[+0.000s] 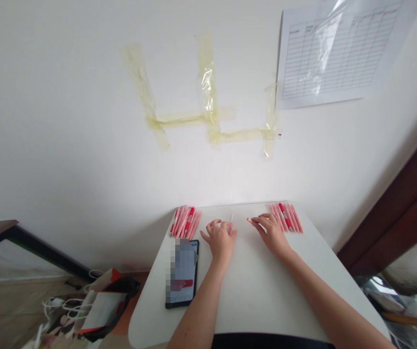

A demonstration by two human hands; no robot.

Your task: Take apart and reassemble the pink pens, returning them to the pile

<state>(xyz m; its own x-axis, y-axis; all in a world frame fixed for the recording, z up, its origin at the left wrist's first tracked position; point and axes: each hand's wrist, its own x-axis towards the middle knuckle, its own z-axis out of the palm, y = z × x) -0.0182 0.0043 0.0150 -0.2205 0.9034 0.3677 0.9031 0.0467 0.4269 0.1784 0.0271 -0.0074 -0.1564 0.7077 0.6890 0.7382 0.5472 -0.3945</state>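
The right hand's (274,236) grip was narrow, the thumb and fingertips closed on a small red-and-white piece (249,220) that poked out to the left, over the far half of the tabletop (262,286). The left hand (221,241) had its fingers spread and bent, palm down; a slim pen (231,225), pink below and pale toward its far end, showed between thumb and forefinger. Whether that grip pinched the pen or merely lay beside it, I could not tell. The two hands were apart, with bare white surface between them.

To the left of the left hand, near the far left corner, lay a cluster of pink and red pens (186,224), side by side and partly overlapping. A second row of pens (290,218), also pink with a red one among them, lay at the far right, just beyond the right hand and partly behind it. Nearer than the left cluster, a dark-edged phone (197,264) lay beside the left forearm, its screen up.

Beyond the far edge rose a white wall (84,145) with strips of yellowish tape (181,119) and, farther right, a printed sheet (335,58) ruled as a table. On the floor at the left were white cables (54,302) and an orange-and-white bag (102,310); brown woodwork (393,228) stood at the right.
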